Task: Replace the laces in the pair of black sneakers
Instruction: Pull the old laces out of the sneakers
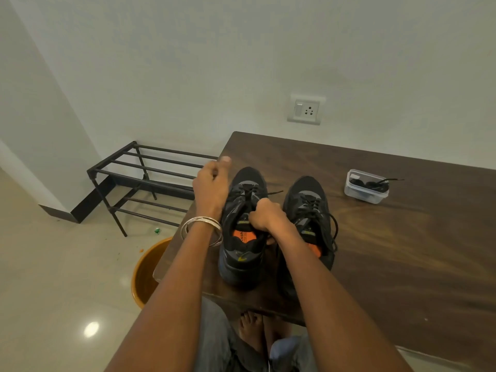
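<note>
Two black sneakers stand side by side on the dark wooden table, toes pointing away from me. The left sneaker has an orange insole showing and its lace partly undone, one lace end lying across toward the other shoe. My right hand grips the tongue and lace at that shoe's opening. My left hand, bangles on its wrist, is raised beside the toe with fingers curled, pinching what looks like a lace strand. The right sneaker is fully laced. A clear plastic box holds black laces.
A black metal shoe rack stands on the floor left of the table, against the wall. An orange bucket sits under the table's left corner. A wall socket is above the table. My bare foot shows below the table edge.
</note>
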A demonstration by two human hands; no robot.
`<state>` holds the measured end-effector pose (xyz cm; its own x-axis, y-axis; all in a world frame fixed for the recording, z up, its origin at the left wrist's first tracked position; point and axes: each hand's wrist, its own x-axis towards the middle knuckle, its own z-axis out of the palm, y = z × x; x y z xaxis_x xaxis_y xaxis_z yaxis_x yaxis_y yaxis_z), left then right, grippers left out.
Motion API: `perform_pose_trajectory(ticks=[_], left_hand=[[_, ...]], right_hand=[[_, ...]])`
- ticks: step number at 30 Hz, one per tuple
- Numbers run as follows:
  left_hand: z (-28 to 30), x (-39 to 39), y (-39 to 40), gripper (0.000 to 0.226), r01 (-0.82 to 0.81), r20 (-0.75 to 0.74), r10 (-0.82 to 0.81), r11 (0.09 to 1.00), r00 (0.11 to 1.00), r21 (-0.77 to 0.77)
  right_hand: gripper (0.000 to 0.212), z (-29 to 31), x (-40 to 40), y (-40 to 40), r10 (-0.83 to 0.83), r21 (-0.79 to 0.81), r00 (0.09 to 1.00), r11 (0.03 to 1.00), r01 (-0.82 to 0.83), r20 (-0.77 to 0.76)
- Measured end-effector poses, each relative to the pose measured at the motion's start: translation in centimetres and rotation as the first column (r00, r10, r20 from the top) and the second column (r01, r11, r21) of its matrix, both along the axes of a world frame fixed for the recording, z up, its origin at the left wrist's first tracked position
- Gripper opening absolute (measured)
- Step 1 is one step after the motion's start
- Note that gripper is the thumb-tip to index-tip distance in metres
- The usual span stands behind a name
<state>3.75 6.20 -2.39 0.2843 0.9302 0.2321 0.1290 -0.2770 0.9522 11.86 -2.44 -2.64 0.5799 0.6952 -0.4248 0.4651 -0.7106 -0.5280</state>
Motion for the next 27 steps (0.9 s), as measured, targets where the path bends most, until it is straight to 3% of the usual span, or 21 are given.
perform_pose_trajectory(ticks=[2, 5, 7, 12, 17, 19, 20, 23, 25, 27], left_hand=[[-0.9, 0.1, 0.4, 0.024, 0.053, -0.300, 0.005, 0.981, 0.954, 0.186], [-2.0, 0.2, 0.9, 0.014, 0.224, -0.565, -0.066, 0.950, 0.822, 0.215], [-2.2, 0.5, 1.0, 0.016, 0.280, -0.620, -0.102, 0.940, 0.778, 0.197], [-1.4, 1.0, 0.5, 0.016, 0.292, -0.731, -0.017, 0.923, 0.682, 0.251], [-1.9, 1.7, 0.1, 0.025, 0.292, -0.775, 0.022, 0.919, 0.631, 0.264], [-2.5, 1.8, 0.0, 0.027, 0.252, -0.734, -0.060, 0.955, 0.677, 0.154], [-2.8, 1.8, 0.1, 0.025, 0.203, -0.661, -0.118, 0.978, 0.741, 0.054], [-2.5, 1.7, 1.0, 0.023, 0.056, -0.246, -0.156, 0.927, 0.957, -0.370], [-1.9, 1.1, 1.2, 0.029, 0.061, -0.075, -0.118, 0.845, 0.990, -0.531], [-1.8, 0.5, 0.9, 0.026, 0.072, 0.000, -0.087, 0.821, 0.996, -0.567]], right_hand=[[0.031, 0.0, 0.0, 0.1, 0.003, -0.007, 1.000, 1.000, -0.003, 0.000], [0.032, 0.1, 0.0, 0.1, 0.000, -0.012, 1.000, 1.000, 0.000, 0.003], [0.033, 0.1, 0.0, 0.1, -0.006, -0.013, 1.000, 1.000, 0.006, 0.006], [0.038, 0.0, 0.0, 0.1, -0.010, -0.013, 1.000, 1.000, 0.010, 0.012], [0.037, 0.0, 0.0, 0.0, -0.005, -0.014, 1.000, 1.000, 0.005, 0.016], [0.037, 0.0, 0.0, 0.0, 0.000, -0.014, 0.999, 1.000, 0.000, 0.035], [0.037, -0.1, 0.0, 0.0, 0.001, -0.014, 0.999, 1.000, -0.001, 0.044], [0.036, -0.1, 0.0, 0.1, -0.004, -0.010, 0.999, 1.000, 0.004, 0.033], [0.036, -0.2, 0.0, 0.1, -0.010, -0.007, 1.000, 1.000, 0.010, 0.019], [0.036, -0.2, 0.0, 0.1, -0.009, -0.014, 1.000, 1.000, 0.009, 0.021]])
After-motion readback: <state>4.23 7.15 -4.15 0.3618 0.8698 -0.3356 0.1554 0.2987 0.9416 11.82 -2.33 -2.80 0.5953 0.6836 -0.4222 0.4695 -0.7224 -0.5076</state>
